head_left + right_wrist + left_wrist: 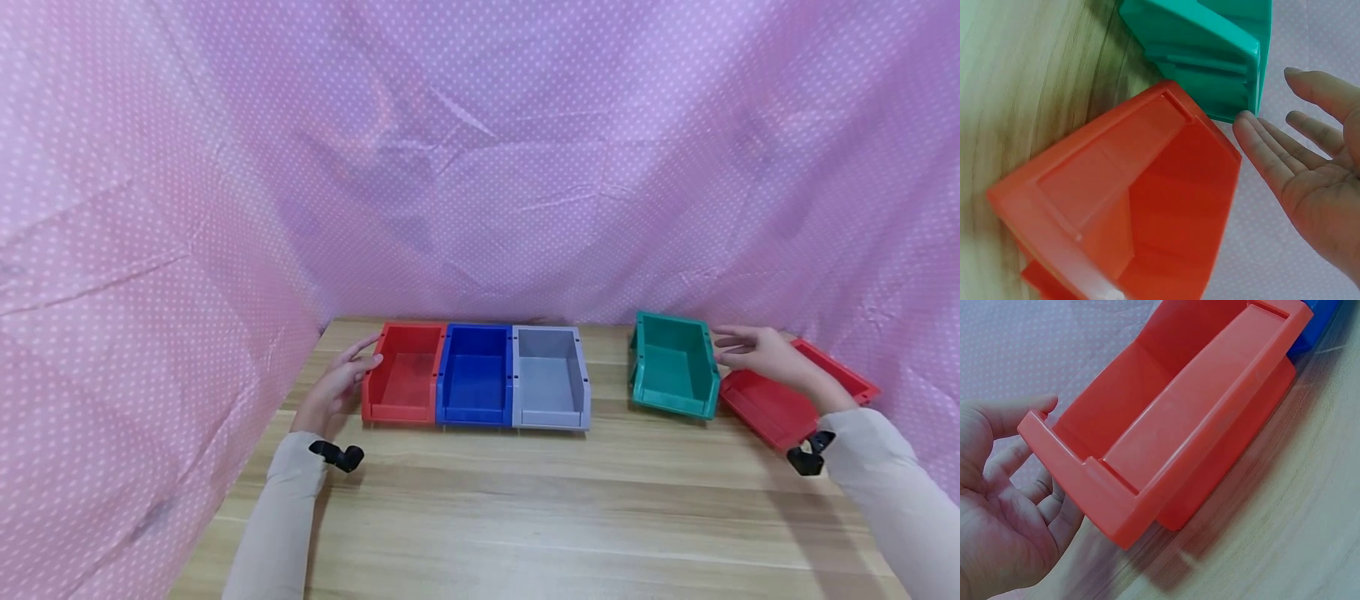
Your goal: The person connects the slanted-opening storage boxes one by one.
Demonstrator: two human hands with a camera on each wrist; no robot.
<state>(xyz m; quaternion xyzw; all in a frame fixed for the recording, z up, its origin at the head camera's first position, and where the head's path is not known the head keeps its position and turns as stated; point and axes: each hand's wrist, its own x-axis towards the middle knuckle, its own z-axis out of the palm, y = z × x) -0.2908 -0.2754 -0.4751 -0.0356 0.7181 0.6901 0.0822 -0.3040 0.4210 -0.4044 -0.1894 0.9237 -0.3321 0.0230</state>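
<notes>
My left hand (341, 387) is at the outer left side of a red storage bin (407, 371), its thumb at the rim and its other fingers along the side wall. That bin stands in a row with a blue bin (476, 375) and a grey bin (547, 375), side by side. At the right, my right hand (765, 358) has its fingers extended beside a green bin (675, 367), fingertips right at its right side. In the right wrist view, a second red bin (1172, 206) sits askew below the green one, partly under my right forearm in the head view.
All the bins sit toward the back of a wooden table (525, 517). Pink dotted cloth (480, 208) hangs behind the table and down both sides. A gap separates the grey bin from the green one. Black wrist mounts (337, 456) show at both cuffs.
</notes>
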